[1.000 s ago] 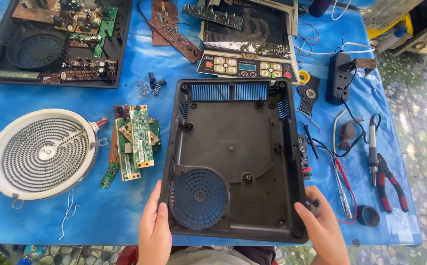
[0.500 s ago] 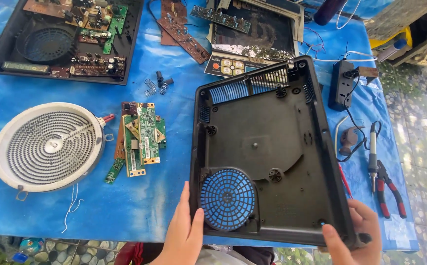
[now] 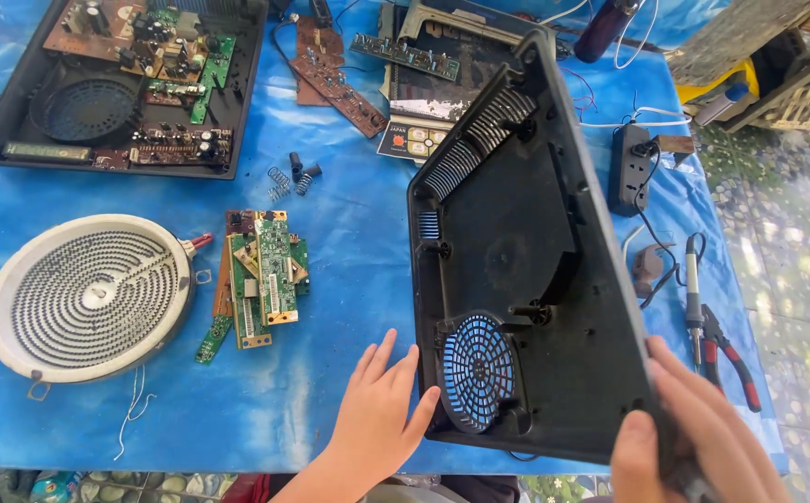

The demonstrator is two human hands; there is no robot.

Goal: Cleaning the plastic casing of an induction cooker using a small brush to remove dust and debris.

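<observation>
A black plastic housing shell point(image 3: 526, 270), with a round blue-backed fan grille point(image 3: 477, 371) at its near corner and vent slots near its far edge, is shown tilted up on its left edge above the blue-covered table point(image 3: 349, 279). The right hand point(image 3: 694, 438) is clamped on the shell's raised near-right edge, thumb on the near side and fingers wrapped over it. The left hand point(image 3: 381, 410) lies open, fingers spread, with its thumb against the shell's lower left corner. To the left, a stack of green circuit boards point(image 3: 260, 275) and a round coiled heating element point(image 3: 88, 296) are laid on the table. A second opened housing with boards point(image 3: 125, 84) is seen at far left; red-handled pliers point(image 3: 726, 354) lie at right.
</observation>
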